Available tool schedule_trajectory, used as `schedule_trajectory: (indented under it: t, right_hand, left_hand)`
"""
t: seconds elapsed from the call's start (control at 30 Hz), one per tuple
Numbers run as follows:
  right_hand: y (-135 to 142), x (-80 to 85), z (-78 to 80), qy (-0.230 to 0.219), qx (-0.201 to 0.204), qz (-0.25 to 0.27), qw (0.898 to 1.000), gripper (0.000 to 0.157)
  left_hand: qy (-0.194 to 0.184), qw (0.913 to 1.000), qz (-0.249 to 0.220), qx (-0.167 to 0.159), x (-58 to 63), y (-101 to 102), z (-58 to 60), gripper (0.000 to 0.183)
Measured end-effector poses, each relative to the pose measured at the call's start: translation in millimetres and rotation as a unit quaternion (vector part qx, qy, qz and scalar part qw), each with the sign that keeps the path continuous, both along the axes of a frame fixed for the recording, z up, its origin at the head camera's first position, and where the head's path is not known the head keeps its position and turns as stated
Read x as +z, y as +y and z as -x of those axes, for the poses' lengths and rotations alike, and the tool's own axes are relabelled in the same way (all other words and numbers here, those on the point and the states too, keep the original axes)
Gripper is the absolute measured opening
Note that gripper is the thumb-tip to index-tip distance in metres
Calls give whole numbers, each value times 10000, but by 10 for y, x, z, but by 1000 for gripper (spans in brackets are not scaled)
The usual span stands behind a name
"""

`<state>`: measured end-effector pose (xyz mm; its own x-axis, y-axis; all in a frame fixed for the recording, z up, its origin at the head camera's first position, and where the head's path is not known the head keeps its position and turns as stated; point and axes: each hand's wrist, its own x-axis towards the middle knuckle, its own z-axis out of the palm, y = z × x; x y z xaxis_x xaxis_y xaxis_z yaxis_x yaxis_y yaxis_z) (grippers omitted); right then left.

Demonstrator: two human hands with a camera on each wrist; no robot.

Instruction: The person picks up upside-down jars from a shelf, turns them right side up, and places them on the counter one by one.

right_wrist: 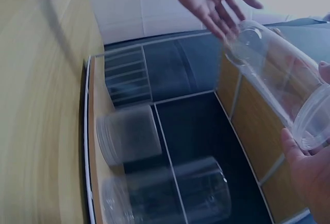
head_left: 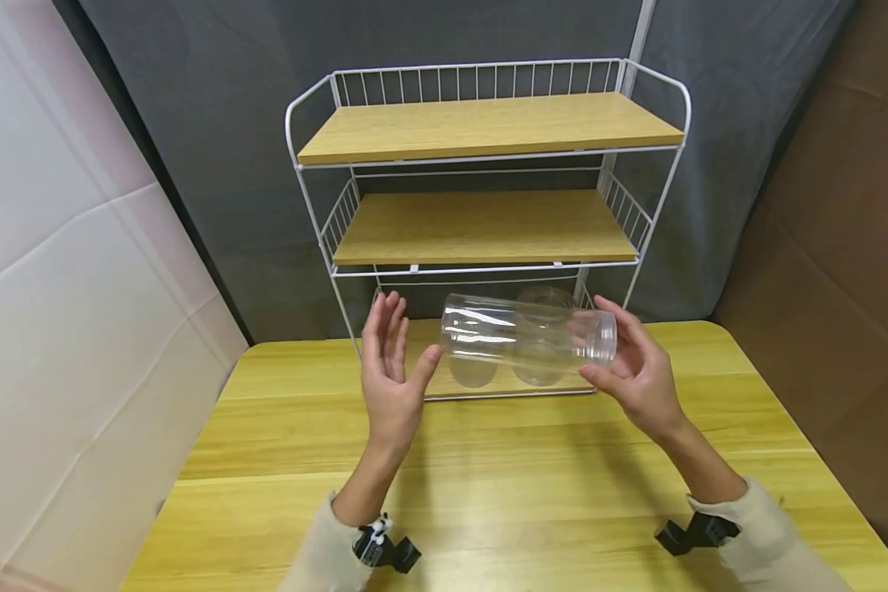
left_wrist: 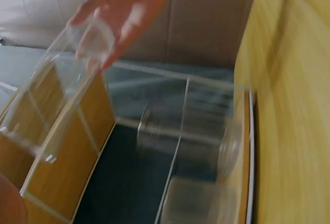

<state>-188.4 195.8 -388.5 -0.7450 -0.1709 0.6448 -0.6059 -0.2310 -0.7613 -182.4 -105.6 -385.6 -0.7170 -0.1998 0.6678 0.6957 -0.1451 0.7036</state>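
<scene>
A clear cylindrical jar lies sideways in the air in front of the rack's lower part. My right hand holds it by the ridged neck end, thumb below and fingers behind. Beside the other end, my left hand is spread with thumb and fingers apart; whether it touches the jar, I cannot tell. Behind, on the bottom shelf, stand two more clear jars, a shorter one and a taller one, seen sideways in the right wrist view. The held jar partly hides both in the head view.
A white wire rack with a wooden top shelf and middle shelf stands at the back of the wooden table. A grey curtain hangs behind it, with a brown panel on the right and a pale one on the left.
</scene>
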Motion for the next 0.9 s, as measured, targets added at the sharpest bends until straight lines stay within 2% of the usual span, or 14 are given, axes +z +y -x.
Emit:
schedule_trajectory:
  t: [0.13, 0.3, 0.5, 0.6, 0.7, 0.73, 0.9]
  right_hand:
    - [111, 58, -11, 41, -178, -254, 9995, 86]
    - [242, 122, -5, 136, -294, -528, 9981, 87]
    - [384, 189, 5, 284, -493, -997, 9934, 85]
    - [442, 220, -5, 322, -837, -1553, 9838, 89]
    - [487, 261, -5, 401, -1257, -2244, 9655, 94]
    - [501, 274, -3, 447, -1368, -2449, 9588, 95]
    - [589, 319, 41, 651, -1500, -3127, 9356, 96]
  left_hand:
    - [372, 9969, 348, 595, 70, -182, 55, 90]
    - [614, 9903, 421, 1171, 195, -412, 145, 91]
    - [489, 9842, 512, 1626, 329, -658, 286, 90]
    - [339, 9844, 510, 1650, 383, -750, 366, 92]
    - [135, 9847, 625, 1620, 438, -808, 432, 95]
    - [47, 9845, 706, 1603, 480, -803, 421, 95]
    - [-217, 9776, 1312, 1632, 525, -865, 529, 99]
